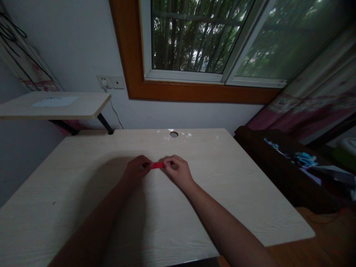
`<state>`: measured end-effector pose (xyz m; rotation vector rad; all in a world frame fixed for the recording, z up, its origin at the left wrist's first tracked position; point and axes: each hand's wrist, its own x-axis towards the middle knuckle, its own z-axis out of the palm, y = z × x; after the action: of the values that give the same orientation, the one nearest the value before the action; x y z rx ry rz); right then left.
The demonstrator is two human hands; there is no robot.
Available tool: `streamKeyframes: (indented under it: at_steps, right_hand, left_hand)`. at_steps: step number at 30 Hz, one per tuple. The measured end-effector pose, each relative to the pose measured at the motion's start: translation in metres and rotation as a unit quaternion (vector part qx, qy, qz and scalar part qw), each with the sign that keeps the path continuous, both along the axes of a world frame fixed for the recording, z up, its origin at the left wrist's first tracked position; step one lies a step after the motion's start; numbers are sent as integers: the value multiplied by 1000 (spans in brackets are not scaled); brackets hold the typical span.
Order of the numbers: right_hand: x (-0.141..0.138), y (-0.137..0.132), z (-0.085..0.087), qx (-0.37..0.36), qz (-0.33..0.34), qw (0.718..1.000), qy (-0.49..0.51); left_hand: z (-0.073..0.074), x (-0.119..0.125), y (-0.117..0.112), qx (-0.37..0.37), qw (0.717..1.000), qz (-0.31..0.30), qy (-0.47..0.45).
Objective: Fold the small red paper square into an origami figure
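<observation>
Between my two hands stretches a short, flat red strip point(158, 165), held just above or on the pale wooden desk point(222, 178); its exact kind does not show. My left hand point(137, 166) pinches the strip's left end between thumb and finger. At the other end, my right hand point(178, 167) has its thumb and fingertips closed on the strip. The fingers cover both ends. I cannot tell whether the strip touches the desktop.
A raised shelf point(91, 105) with a paper sheet point(55, 101) stands at the back left. A round cable hole point(174, 134) lies near the desk's back edge. Behind are wall sockets point(110, 82) and a window point(194, 40). Dark furniture point(278, 167) holding assorted items is at right.
</observation>
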<state>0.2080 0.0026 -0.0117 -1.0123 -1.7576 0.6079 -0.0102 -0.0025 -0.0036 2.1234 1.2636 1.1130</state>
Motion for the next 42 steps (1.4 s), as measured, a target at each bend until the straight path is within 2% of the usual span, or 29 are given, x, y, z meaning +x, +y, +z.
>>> streamKeyframes:
  at_steps: [4, 6, 13, 21, 26, 36, 42]
  right_hand:
    - [3, 3, -2, -31, -42, 998, 40]
    - [3, 3, -1, -41, -42, 997, 52]
    - [-1, -1, 1, -31, 35, 999, 16]
    - [-3, 0, 0, 8, 62, 997, -39]
    - [-3, 0, 3, 37, 78, 994, -64]
    - [-1, -1, 7, 26, 55, 996, -60]
    - [0, 0, 4, 10, 29, 999, -41]
  left_hand:
    - [-1, 0, 1, -17, 999, 25, -36]
    - [-1, 0, 1, -23, 998, 33, -46]
    - [-5, 1, 2, -50, 998, 20, -42]
    - [-7, 0, 2, -54, 998, -33, -20]
    - [-6, 1, 2, -39, 999, -34, 1]
    - [2, 2, -1, -47, 999, 1, -16]
    - [-3, -2, 1, -58, 998, 24, -29]
